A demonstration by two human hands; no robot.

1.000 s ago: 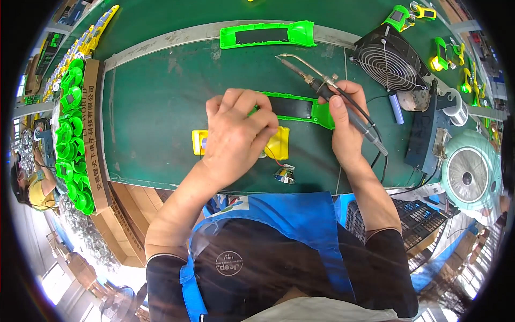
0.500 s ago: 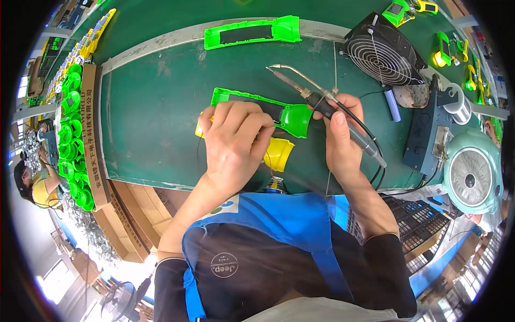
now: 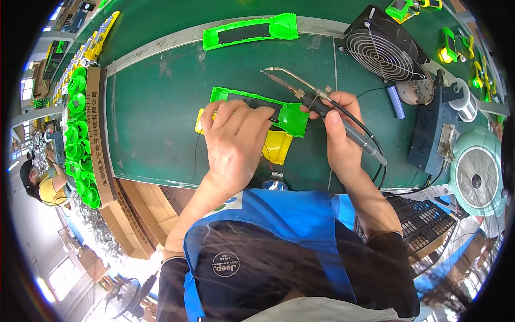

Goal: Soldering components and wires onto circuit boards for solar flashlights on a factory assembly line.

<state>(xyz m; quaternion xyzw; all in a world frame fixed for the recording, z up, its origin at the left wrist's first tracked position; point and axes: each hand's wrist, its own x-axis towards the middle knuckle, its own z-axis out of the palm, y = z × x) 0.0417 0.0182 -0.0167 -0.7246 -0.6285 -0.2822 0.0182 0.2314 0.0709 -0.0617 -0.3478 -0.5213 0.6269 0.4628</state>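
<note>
In my right hand (image 3: 345, 134) is a soldering iron (image 3: 311, 99) with a thin metal feed tube along it, gripped between thumb and fingers. Its tip points up and left, above the bench. My left hand (image 3: 236, 142) is closed, with its fingers curled down over a green plastic housing (image 3: 294, 119) and a yellow plastic housing (image 3: 278, 147). The fingertips are hidden, so what they pinch does not show. The yellow piece lies partly under the green one. Thin wires run from the yellow piece towards a small round lamp part (image 3: 275, 181) at the bench edge.
Another green housing (image 3: 244, 35) lies at the back. To the right are a black fan (image 3: 381, 45), a blue cylindrical cell (image 3: 396, 102), a solder spool (image 3: 464, 102) on a blue-grey unit (image 3: 429, 134), and a pale green fan (image 3: 476, 174). A cardboard box (image 3: 102, 139) borders the left.
The soldering iron's tip has moved slightly left and down. My left hand stays over the housings, its fingers shifted a little. The whole view has drifted slightly.
</note>
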